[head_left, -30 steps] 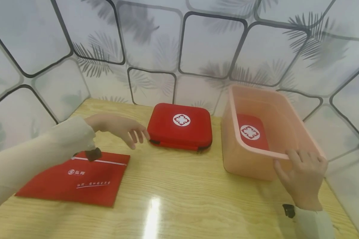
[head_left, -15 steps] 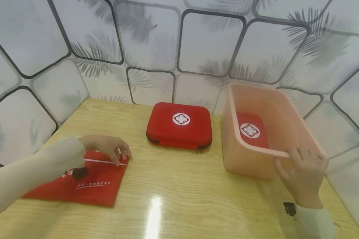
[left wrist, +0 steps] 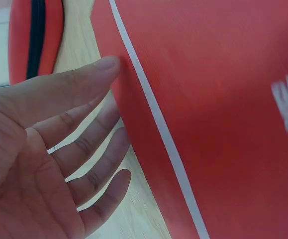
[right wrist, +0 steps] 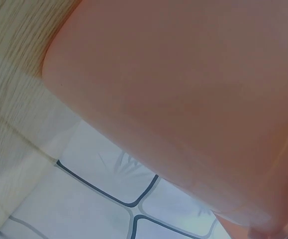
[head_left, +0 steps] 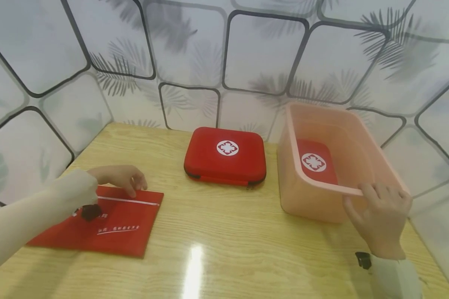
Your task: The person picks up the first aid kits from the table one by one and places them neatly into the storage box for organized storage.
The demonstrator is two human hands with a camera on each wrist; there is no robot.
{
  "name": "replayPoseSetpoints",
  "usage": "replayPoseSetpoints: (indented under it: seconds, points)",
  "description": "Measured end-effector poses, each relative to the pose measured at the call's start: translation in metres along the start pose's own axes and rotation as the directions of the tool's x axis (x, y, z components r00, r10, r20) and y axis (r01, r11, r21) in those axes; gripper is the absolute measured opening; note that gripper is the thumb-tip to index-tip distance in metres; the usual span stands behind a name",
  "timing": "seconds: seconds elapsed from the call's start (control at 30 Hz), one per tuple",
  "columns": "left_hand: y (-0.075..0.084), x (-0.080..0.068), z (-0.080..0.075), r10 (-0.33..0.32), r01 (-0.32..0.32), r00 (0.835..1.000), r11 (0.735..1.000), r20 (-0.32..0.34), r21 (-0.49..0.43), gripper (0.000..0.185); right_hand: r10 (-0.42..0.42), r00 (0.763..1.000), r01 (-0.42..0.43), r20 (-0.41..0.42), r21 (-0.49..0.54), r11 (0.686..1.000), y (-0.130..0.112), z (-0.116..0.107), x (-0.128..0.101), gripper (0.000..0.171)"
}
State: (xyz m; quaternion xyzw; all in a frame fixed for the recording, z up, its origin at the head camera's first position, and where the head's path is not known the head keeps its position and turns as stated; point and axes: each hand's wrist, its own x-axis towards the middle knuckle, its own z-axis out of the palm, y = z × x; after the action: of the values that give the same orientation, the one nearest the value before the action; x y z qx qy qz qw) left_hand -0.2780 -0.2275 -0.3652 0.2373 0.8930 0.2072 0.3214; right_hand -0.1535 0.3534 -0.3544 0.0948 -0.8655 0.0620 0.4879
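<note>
Having swung back from the red case (head_left: 225,156), the left hand (head_left: 121,177) is now touching the flat red pouch (head_left: 108,226) with relaxed fingers, while the right hand (head_left: 381,218) is gripping the pink bin's rim (head_left: 321,187).

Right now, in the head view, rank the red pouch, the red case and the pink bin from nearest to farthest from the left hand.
1. Red pouch: flat under the left hand, fingertips on its top edge.
2. Red case: mid-table, toward the back.
3. Pink bin: far right, rim gripped by the right hand.
</note>
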Motion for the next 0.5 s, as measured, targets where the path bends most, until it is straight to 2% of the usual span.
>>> replayPoseSetpoints:
  seconds: [0.13,0.33,0.5]
  points:
    - [-0.010,0.001,-0.001,-0.009,0.009,1.000,1.000,-0.018,0.001,0.023,-0.003,1.000,0.003,0.001,0.002,1.000,0.000,0.000,0.001,0.056]
    - [-0.015,0.001,-0.001,-0.040,0.041,0.999,0.996,0.011,-0.080,0.017,-0.006,1.000,0.006,0.008,-0.002,1.000,0.000,0.000,0.001,0.056]
    - [-0.013,0.001,-0.005,-0.078,0.071,0.995,0.991,-0.063,-0.114,0.019,-0.006,1.000,0.006,0.004,-0.003,1.000,0.000,0.000,0.001,0.055]
